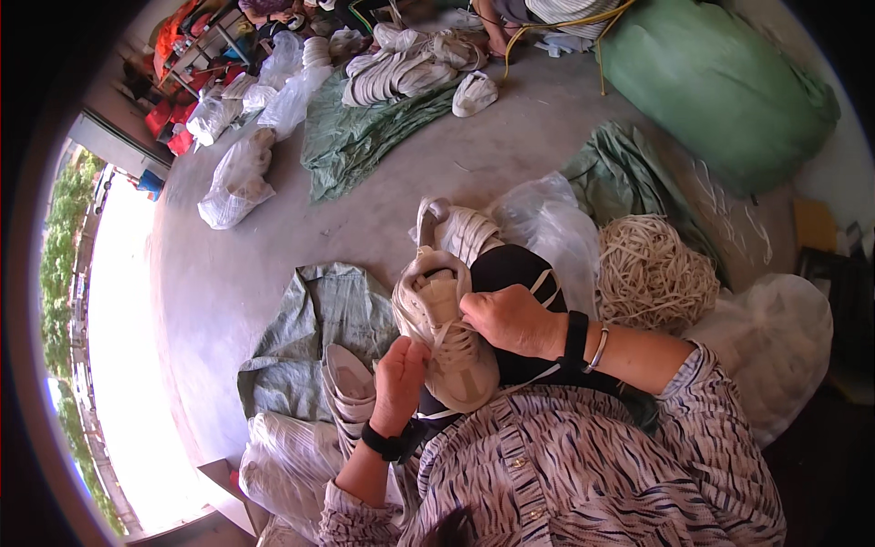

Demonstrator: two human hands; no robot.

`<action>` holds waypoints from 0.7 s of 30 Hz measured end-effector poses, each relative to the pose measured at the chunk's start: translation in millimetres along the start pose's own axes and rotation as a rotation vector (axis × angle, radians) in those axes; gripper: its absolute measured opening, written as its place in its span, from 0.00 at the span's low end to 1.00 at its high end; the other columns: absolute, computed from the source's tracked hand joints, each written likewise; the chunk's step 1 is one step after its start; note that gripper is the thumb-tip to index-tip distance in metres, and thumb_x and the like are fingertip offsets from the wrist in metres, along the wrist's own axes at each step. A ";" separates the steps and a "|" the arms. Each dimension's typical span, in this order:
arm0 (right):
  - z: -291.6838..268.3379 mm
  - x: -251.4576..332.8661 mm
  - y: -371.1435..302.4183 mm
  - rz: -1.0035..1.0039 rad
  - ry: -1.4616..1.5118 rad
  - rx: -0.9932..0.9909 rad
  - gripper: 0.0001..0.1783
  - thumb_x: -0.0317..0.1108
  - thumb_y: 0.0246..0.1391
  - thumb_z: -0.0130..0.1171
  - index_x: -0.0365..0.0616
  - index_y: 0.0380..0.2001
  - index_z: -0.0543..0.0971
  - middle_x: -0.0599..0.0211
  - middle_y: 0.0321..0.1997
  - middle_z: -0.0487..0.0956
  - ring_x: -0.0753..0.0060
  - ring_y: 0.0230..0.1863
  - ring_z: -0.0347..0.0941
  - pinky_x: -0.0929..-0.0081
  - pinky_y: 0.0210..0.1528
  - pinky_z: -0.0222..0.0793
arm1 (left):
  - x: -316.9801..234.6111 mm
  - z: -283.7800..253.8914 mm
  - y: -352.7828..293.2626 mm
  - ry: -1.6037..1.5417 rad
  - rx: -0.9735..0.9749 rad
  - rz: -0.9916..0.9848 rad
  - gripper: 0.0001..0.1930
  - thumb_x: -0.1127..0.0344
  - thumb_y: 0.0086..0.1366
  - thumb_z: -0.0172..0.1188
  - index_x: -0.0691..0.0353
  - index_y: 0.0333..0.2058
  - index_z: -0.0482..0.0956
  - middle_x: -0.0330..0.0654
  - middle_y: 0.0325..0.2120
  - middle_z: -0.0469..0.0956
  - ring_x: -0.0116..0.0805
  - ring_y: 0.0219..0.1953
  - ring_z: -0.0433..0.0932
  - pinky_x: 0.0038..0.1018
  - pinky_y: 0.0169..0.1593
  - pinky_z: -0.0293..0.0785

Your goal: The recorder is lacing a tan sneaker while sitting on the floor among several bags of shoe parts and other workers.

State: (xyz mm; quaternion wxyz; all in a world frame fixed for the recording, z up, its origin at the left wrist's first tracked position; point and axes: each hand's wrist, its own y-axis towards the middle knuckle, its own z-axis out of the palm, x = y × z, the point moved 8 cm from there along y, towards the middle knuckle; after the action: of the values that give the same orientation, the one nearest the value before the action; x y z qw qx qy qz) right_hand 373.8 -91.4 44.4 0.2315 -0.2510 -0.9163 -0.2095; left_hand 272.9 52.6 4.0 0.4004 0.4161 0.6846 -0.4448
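A cream-white sneaker rests on my lap, toe towards me, its tongue raised and laces crossing its front. My left hand is closed in a pinch at the left of the lacing. On the right side, by the tongue, my right hand is closed too, its fingertips against the shoe. Both seem to grip the white shoelace, whose loose lengths trail over my dark-clad leg; the bit inside the fingers is mostly hidden. Beyond the sneaker lies a row of nested pale shoe uppers.
A heap of cream laces sits to my right, beside a clear plastic bag. Stacked shoe parts and a filled bag are at my left. Farther off are a shoe pile, a large green sack and other people.
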 end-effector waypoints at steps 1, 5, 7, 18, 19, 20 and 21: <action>-1.5 -0.3 2.4 -0.036 0.053 0.009 0.05 0.29 0.48 0.56 0.44 0.26 0.70 0.66 0.22 0.74 0.60 0.25 0.75 0.67 0.26 0.70 | 0.0 2.3 -2.5 0.134 0.024 0.059 0.14 0.62 0.66 0.51 0.64 0.25 0.72 0.33 0.18 0.70 0.19 0.22 0.64 0.20 0.25 0.62; -13.1 -2.3 7.3 -0.184 0.056 0.102 0.05 0.29 0.46 0.57 0.45 0.27 0.72 0.66 0.30 0.74 0.63 0.30 0.74 0.69 0.30 0.71 | -2.1 -8.7 -3.2 0.111 0.117 -0.018 0.13 0.64 0.66 0.51 0.66 0.27 0.75 0.35 0.20 0.74 0.20 0.24 0.68 0.21 0.30 0.66; -15.3 5.3 9.8 -0.317 -0.035 0.083 0.05 0.29 0.43 0.57 0.45 0.26 0.73 0.68 0.33 0.71 0.66 0.33 0.73 0.70 0.32 0.71 | -22.1 -12.5 -0.8 0.032 -0.022 0.090 0.12 0.65 0.66 0.51 0.67 0.29 0.76 0.36 0.22 0.75 0.20 0.25 0.69 0.20 0.31 0.67; 8.5 3.7 39.3 -0.185 -0.112 0.592 0.06 0.28 0.41 0.56 0.36 0.22 0.79 0.54 0.33 0.74 0.55 0.35 0.75 0.64 0.36 0.73 | -4.8 7.3 -4.4 0.045 0.100 0.070 0.14 0.63 0.64 0.56 0.66 0.23 0.77 0.37 0.19 0.73 0.24 0.25 0.69 0.22 0.32 0.65; 14.0 -1.3 46.9 -0.148 -0.129 0.649 0.07 0.28 0.41 0.56 0.35 0.23 0.79 0.53 0.34 0.74 0.54 0.36 0.75 0.63 0.37 0.73 | -5.4 6.1 -3.5 0.049 0.101 0.072 0.14 0.63 0.64 0.56 0.66 0.23 0.77 0.37 0.19 0.73 0.24 0.25 0.69 0.22 0.32 0.65; 18.4 -4.5 50.2 -0.108 -0.147 0.707 0.07 0.28 0.42 0.57 0.34 0.23 0.78 0.51 0.36 0.75 0.53 0.36 0.76 0.63 0.37 0.72 | -12.6 -0.4 -2.5 0.125 0.042 0.133 0.13 0.64 0.63 0.57 0.66 0.23 0.78 0.39 0.19 0.73 0.27 0.24 0.69 0.23 0.32 0.65; 16.4 2.4 47.9 -0.145 -0.235 0.663 0.08 0.28 0.41 0.57 0.33 0.24 0.78 0.50 0.35 0.76 0.52 0.37 0.76 0.63 0.37 0.72 | -20.6 -6.0 -2.1 0.200 -0.018 0.194 0.11 0.65 0.62 0.57 0.66 0.24 0.79 0.40 0.19 0.74 0.30 0.24 0.70 0.24 0.31 0.65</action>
State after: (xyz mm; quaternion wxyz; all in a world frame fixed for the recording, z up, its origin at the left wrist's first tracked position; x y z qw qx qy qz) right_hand 393.4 -44.7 45.3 0.1779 -0.1191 -0.9702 0.1135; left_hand 276.8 53.3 25.2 0.3751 0.5191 0.6816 -0.3540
